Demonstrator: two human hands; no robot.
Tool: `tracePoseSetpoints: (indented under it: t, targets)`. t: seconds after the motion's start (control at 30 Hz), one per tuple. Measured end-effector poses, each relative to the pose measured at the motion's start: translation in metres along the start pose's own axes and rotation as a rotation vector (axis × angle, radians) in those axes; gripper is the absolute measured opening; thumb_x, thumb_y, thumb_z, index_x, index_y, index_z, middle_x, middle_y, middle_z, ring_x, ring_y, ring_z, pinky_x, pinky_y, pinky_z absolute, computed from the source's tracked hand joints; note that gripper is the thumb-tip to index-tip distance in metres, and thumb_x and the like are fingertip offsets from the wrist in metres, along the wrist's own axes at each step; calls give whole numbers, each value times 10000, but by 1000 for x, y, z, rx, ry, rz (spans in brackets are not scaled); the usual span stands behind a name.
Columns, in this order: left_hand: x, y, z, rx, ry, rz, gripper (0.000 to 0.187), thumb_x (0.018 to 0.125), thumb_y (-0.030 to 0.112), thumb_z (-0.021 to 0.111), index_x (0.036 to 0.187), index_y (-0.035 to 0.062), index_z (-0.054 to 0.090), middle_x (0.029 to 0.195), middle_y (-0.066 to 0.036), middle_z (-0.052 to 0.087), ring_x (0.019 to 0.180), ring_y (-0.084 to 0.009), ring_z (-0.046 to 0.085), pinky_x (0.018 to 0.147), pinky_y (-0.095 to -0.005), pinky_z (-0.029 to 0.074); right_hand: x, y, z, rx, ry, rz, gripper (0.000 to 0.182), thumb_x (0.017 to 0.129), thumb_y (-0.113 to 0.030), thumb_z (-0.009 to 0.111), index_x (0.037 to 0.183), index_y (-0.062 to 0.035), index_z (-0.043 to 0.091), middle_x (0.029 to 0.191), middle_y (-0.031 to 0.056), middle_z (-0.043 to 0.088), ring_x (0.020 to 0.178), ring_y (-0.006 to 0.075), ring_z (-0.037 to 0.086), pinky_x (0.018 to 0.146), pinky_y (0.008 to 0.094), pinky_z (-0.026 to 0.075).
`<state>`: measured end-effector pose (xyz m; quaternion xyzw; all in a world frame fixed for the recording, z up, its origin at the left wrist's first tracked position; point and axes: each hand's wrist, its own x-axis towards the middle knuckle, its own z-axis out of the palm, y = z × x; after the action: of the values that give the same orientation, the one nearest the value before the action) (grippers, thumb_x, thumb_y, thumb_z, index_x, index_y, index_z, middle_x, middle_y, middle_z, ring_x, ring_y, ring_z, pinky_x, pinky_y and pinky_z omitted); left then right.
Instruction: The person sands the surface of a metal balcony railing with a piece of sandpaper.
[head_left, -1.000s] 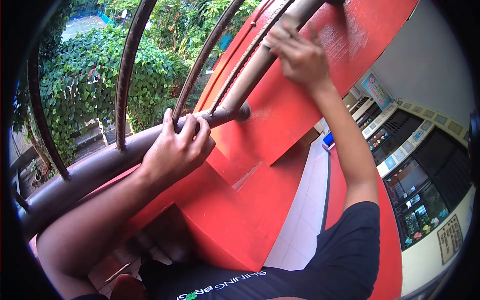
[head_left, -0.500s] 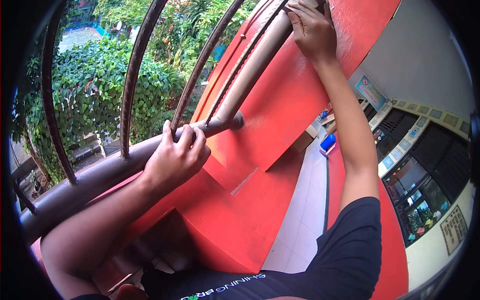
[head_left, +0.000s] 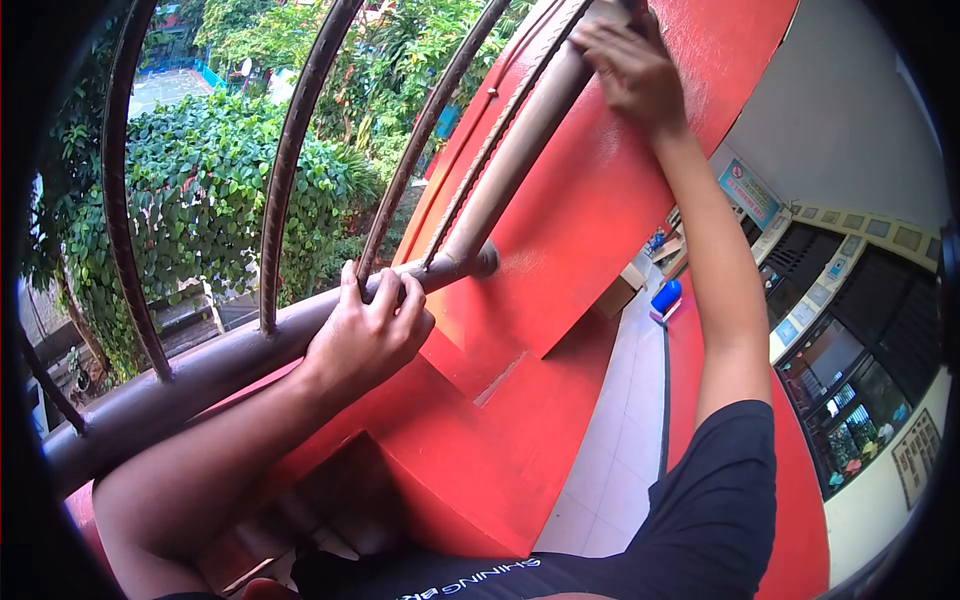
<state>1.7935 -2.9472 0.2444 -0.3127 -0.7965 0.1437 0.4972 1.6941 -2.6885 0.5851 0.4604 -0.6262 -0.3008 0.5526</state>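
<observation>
A thick brown metal pipe [head_left: 200, 355] slopes up from the lower left and joins a second pipe [head_left: 515, 150] that rises to the top. My left hand [head_left: 370, 325] is wrapped over the lower pipe near that joint, its fingers at the foot of a thin ribbed bar [head_left: 415, 140]. High up, my right hand [head_left: 640, 80] lies against the upper end of the rising pipe, in front of the red wall. Its fingers are stretched over the pipe and slightly blurred; nothing can be made out between them and the metal.
More curved ribbed bars [head_left: 290, 150] stand along the lower pipe, with green bushes [head_left: 210, 200] behind. Below is a red ledge [head_left: 470, 430]. To the right are a tiled floor [head_left: 610, 430], a blue object [head_left: 666, 295] and windows [head_left: 850, 380].
The whole view has shifted slightly, moving the scene right and down. My right hand has changed pose, its fingers now straighter across the pipe. My left hand keeps its grip.
</observation>
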Motion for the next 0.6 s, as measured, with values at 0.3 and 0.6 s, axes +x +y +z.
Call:
tracePoseSetpoints:
  t: [0.3,0.6]
  targets:
    - [0,2,3,3,6,-17,200,922,233,606,997,59,671,1237,-186,614,1148,-343,606,904,-667,552,-5,-12,9,60,242,649,267,1026,-298,593,1210,-190,754,1147,66,764,1009,298,740,1089,479,482]
    - [-1,2,5,-13,9,2,205,927,235,610,966,49,686,1257,-187,612,1186,-347,591,894,-680,555,-2,-46,26,635,366,1247,412,1078,-268,467,1221,69,656,1161,160,718,940,245,694,909,357,547]
